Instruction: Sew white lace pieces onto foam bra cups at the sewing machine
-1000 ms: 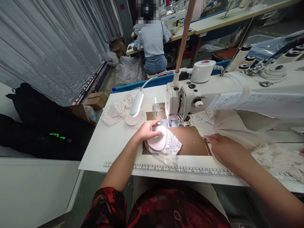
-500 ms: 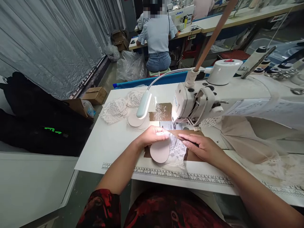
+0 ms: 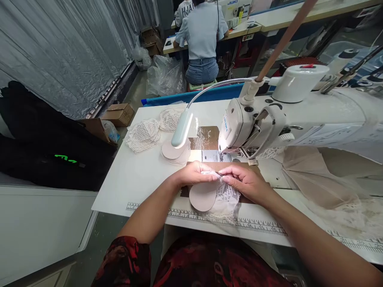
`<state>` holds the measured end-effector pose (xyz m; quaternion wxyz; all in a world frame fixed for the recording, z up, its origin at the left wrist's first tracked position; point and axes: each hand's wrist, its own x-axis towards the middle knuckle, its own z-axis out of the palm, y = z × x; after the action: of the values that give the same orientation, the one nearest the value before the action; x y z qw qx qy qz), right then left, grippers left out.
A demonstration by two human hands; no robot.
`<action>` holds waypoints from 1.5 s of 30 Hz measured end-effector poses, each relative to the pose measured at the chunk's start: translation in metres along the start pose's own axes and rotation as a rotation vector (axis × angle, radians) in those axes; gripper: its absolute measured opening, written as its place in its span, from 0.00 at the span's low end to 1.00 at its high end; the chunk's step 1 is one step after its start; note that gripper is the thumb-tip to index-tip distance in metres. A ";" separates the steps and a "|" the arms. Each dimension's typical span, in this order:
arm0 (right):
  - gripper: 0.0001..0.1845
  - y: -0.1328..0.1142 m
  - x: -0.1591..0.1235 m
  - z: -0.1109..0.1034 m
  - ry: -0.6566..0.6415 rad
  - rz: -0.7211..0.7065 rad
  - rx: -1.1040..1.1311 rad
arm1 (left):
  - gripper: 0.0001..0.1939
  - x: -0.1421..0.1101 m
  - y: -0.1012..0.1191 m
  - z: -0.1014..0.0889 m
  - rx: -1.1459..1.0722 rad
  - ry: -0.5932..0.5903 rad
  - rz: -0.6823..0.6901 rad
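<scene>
My left hand (image 3: 196, 173) pinches the upper edge of a white lace piece (image 3: 228, 195), which has a smooth beige oval pad (image 3: 203, 196) lying against it. My right hand (image 3: 245, 181) is closed on a slim dark pointed tool (image 3: 220, 173); its kind cannot be made out. The tool's tip lies between both hands' fingertips, at the lace edge. Both hands are close together in front of the sewing machine's needle area (image 3: 224, 156), apart from it. The lace hangs down toward the ruler strip printed along the table front.
The sewing machine (image 3: 239, 123) fills the right side, with a lamp (image 3: 182, 128) over the table (image 3: 125, 179). More lace pieces (image 3: 143, 135) and a beige pad (image 3: 173, 150) lie at left. Beige fabric (image 3: 317, 175) spreads at right. A person (image 3: 203, 40) sits ahead.
My right hand has moved left, bringing the tool's tip to the lace edge beside my left fingers. The lace and pad sit slightly lower in view.
</scene>
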<state>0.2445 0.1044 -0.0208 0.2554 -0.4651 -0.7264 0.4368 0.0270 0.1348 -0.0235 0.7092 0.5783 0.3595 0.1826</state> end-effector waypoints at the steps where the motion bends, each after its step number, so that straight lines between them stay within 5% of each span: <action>1: 0.17 0.001 0.000 0.000 0.008 -0.003 0.009 | 0.21 0.000 0.000 0.000 0.003 -0.010 0.000; 13: 0.18 -0.001 -0.001 -0.002 -0.148 0.051 0.096 | 0.22 0.003 0.001 0.001 0.038 -0.134 -0.017; 21: 0.14 -0.006 0.001 0.005 -0.061 -0.005 0.058 | 0.26 0.002 0.005 0.003 0.062 -0.182 0.019; 29: 0.16 0.002 -0.003 0.003 -0.034 0.066 0.119 | 0.17 -0.001 0.001 0.004 0.007 -0.119 0.005; 34: 0.09 -0.002 -0.009 0.009 0.082 -0.030 -0.094 | 0.12 -0.001 -0.001 0.006 -0.042 -0.046 0.112; 39: 0.01 0.008 -0.016 0.017 0.199 -0.230 -0.144 | 0.02 -0.003 -0.001 0.003 0.166 -0.012 0.201; 45: 0.06 0.012 -0.020 0.016 0.177 -0.358 -0.237 | 0.06 -0.006 0.005 0.001 0.453 -0.009 0.335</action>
<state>0.2463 0.0822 -0.0389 0.3352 -0.3922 -0.8182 0.2537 0.0240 0.1314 -0.0166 0.5236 0.7742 0.2874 0.2095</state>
